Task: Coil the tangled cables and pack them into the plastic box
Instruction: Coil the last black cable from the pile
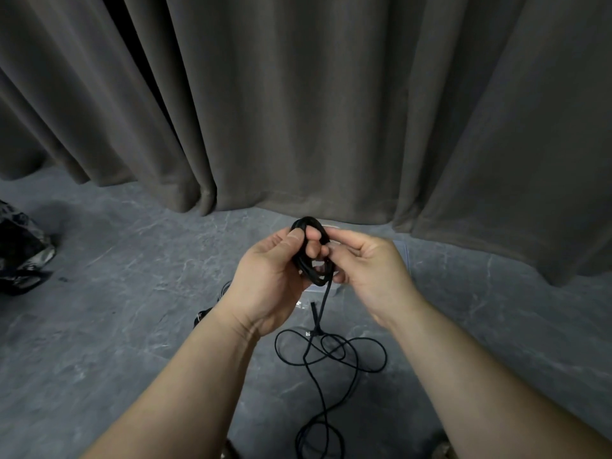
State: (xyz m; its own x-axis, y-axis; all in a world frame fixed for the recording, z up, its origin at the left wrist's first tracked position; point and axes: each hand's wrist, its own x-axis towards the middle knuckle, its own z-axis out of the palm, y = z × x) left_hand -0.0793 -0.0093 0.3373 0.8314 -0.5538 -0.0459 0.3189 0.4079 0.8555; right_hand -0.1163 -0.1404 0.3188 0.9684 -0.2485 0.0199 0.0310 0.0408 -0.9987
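Note:
I hold a small coil of black cable point(311, 260) up in front of me. My left hand point(271, 279) grips the coil, thumb over its top and fingers through the loops. My right hand point(367, 273) pinches the coil's right side. The cable's loose tail point(331, 352) hangs from the coil and lies in tangled loops on the grey floor between my forearms. The clear plastic box point(404, 251) sits on the floor behind my hands, mostly hidden by them.
More cable ends point(203, 314) lie on the floor left of my left wrist. A dark patterned bag point(20, 246) sits at the far left. Grey curtains point(298, 104) hang along the back, reaching the marbled grey floor point(116, 326).

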